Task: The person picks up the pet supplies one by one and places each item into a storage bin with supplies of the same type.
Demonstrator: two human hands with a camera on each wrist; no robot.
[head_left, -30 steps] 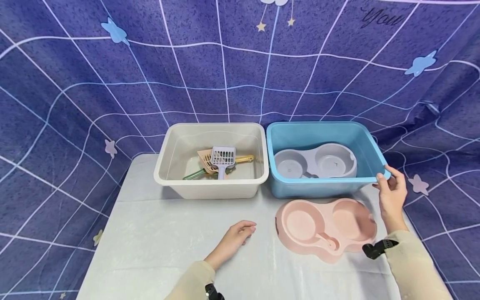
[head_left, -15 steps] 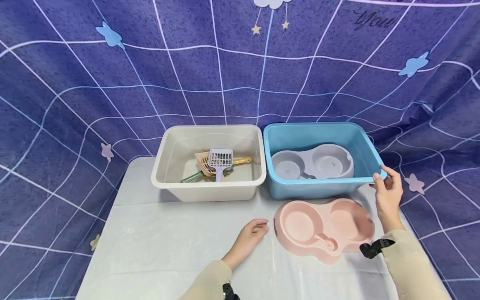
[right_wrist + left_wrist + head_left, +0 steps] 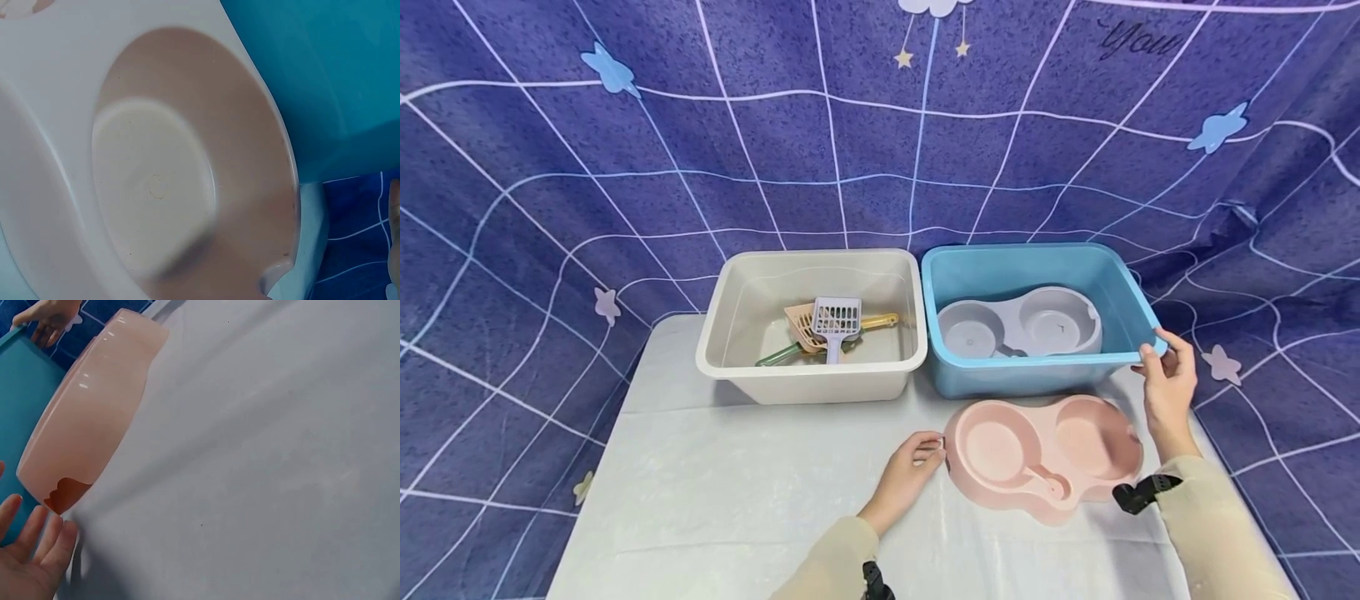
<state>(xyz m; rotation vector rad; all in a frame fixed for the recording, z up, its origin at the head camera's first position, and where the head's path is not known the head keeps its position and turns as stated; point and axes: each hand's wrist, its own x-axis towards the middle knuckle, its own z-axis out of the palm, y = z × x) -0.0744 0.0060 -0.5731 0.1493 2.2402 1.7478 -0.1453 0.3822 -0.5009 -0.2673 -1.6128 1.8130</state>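
A pink double pet bowl (image 3: 1048, 454) lies on the table in front of the blue bin. At its left end is my left hand (image 3: 904, 475), fingers extended and loosely bent. In the left wrist view those fingers (image 3: 59, 544) reach the notch under the bowl's edge; whether they touch it I cannot tell. My right hand (image 3: 1168, 387) pinches the front right corner of the blue bin (image 3: 1037, 375) between thumb and fingers. Inside that bin sits a grey double pet bowl (image 3: 1015, 321). The right wrist view is mostly filled by the pink bowl (image 3: 250, 162).
Left of the blue bin stands a beige bin (image 3: 820, 383) holding several litter scoops (image 3: 837, 317), lilac, peach, green and yellow. Both bins are near the back of the white-covered table (image 3: 715, 500). A dark blue patterned curtain (image 3: 820, 125) hangs behind and at the sides.
My left hand has moved right across the table to the pink bowl's left end. The right hand keeps its hold on the blue bin's corner. The head view has shifted slightly.
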